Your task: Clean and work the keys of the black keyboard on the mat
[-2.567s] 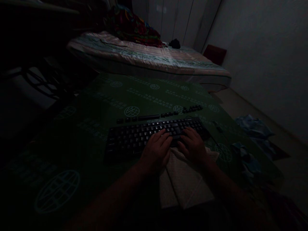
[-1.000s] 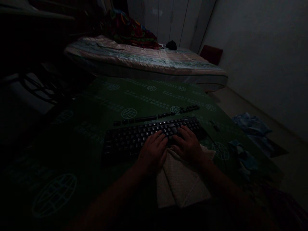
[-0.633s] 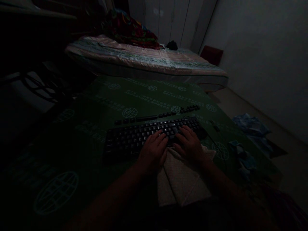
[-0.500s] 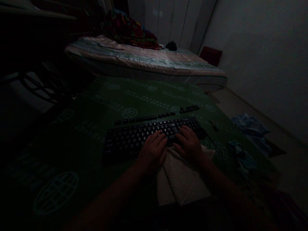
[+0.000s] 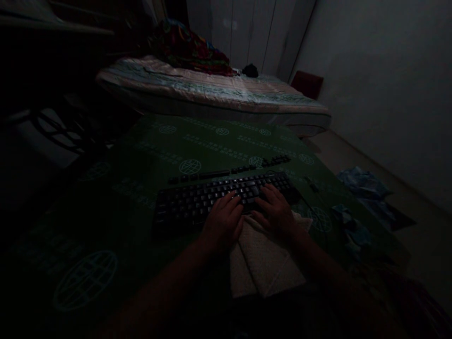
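The room is very dim. A black keyboard (image 5: pixel 197 200) lies on a green cloth with globe prints (image 5: pixel 197 141). My left hand (image 5: pixel 222 221) rests on the keyboard's right half, fingers curled onto the keys. My right hand (image 5: pixel 277 212) sits beside it near the keyboard's right end, fingers bent down onto the keys. Both wrists lie over a folded pale towel (image 5: pixel 263 261) in front of the keyboard. Whether either hand pinches anything is too dark to make out.
A row of loose black keycaps (image 5: pixel 229 170) lies just behind the keyboard. A cable with a small plug (image 5: pixel 312 186) trails to the right. Blue crumpled cloths (image 5: pixel 360 181) lie at the right. A mattress (image 5: pixel 212 89) with a colourful bundle is behind.
Both hands stay on the keyboard's right half with only slight finger shifts. The view has drifted a little.
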`<action>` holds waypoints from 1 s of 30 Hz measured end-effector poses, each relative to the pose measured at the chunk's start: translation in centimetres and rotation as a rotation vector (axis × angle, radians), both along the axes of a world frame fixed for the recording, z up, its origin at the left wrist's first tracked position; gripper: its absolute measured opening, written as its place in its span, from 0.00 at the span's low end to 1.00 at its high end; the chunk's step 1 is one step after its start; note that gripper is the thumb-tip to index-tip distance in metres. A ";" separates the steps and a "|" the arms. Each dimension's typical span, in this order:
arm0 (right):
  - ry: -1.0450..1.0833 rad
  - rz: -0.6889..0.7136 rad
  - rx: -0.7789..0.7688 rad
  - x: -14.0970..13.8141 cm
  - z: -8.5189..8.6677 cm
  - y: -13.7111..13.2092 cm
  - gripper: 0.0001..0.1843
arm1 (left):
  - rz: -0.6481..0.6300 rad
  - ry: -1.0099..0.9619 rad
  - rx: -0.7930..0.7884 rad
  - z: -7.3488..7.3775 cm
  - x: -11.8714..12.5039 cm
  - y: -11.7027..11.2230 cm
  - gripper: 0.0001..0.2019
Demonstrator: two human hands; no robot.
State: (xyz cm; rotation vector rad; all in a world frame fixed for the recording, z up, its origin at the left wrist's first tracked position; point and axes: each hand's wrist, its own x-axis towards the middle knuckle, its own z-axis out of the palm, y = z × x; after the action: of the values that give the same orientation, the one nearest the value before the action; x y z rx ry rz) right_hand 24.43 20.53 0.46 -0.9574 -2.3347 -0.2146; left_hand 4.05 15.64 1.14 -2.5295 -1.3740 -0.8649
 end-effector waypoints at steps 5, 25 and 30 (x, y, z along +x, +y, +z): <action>-0.012 -0.003 -0.005 0.1 -0.1 0.1 0.18 | 0.000 0.001 0.001 -0.1 0.0 0.0 0.10; 0.429 -0.181 0.023 0.5 -1.8 1.8 0.15 | 0.020 0.082 0.016 -0.4 -0.2 -0.2 0.15; 0.453 -0.193 0.011 0.8 -2.1 2.2 0.14 | 0.041 0.113 -0.010 -0.6 -0.2 -0.2 0.14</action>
State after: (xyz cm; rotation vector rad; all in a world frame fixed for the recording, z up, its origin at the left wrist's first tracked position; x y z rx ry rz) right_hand 25.19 22.78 -1.68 -1.0976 -1.8292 -0.0757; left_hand 3.85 15.42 0.50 -2.5060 -1.3933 -0.6984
